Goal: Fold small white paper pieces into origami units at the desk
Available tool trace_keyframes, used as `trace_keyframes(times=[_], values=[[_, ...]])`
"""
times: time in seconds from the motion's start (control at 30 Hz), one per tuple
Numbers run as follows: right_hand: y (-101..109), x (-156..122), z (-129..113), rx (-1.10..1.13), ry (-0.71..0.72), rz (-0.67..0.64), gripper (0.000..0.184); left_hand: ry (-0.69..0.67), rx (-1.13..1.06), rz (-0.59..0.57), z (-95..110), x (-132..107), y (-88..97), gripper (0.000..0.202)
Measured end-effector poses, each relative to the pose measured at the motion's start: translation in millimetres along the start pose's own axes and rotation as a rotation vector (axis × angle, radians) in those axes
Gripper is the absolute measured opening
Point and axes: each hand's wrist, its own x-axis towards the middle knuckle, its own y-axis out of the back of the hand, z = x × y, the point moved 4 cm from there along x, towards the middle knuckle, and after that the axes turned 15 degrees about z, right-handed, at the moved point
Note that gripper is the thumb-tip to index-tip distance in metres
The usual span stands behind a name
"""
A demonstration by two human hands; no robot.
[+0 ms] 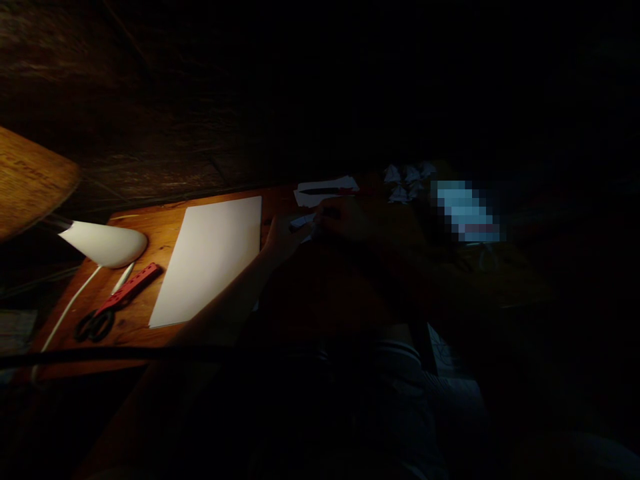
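The scene is very dark. My left hand reaches across a wooden table, just right of a white sheet of paper. Its fingers curl around a small white object that I cannot make out. My right hand sits close beside it in shadow, fingers bent over the same spot. What it holds is hidden.
A white desk lamp stands at the left with its cord trailing down. A red ruler, a pen and black-handled scissors lie beside it. Further back lie a paper with a dark tool and crumpled white paper pieces.
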Motion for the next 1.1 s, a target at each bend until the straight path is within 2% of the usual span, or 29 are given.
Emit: trace_keyframes(times=[0.2,0.37,0.5,0.7,0.9,1.1], values=[[2.2,-1.0,-3.8,-0.055,0.004,0.021,0.01,-0.008,0.017,0.052,6.6,-1.2,0.1,0.028],[2.8,-2.2,-5.3,-0.13,0.031,0.037,0.014,-0.023,0.069,0.061,7.9,-0.7,1.4,0.026],[1.4,-3.0,-6.0,-0.153,0.043,0.043,0.016,-0.054,0.092,0.064,7.7,0.3,1.7,0.016],[0.0,-4.4,-5.1,-0.176,0.032,0.036,0.015,0.013,0.082,0.043,5.6,1.5,5.5,0.009],[-2.0,-5.6,-3.1,-0.075,0.041,0.017,0.014,0.053,0.049,0.024,2.1,1.6,7.3,0.013],[-4.8,-3.1,1.5,0.021,-0.014,0.034,0.011,0.058,0.034,0.015,0.5,2.2,5.3,0.014]])
